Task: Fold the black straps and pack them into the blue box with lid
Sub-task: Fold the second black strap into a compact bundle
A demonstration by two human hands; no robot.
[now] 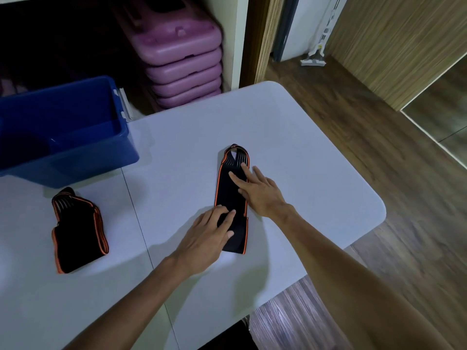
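A black strap with orange edging (228, 194) lies stretched lengthwise on the white table (290, 147), its looped end pointing away from me. My right hand (257, 192) rests flat on its upper half, fingers spread. My left hand (209, 236) presses flat on its near half, where a folded layer ends. A second black strap with orange edges (78, 231) lies folded at the table's left. The blue box (63, 132) stands open at the far left, with no lid in view.
A stack of pink plastic steps (182, 59) stands behind the table beside a white wall. Wooden floor (379, 173) lies to the right, past the table's rounded edge. A white mop head (313, 59) leans in the far corner.
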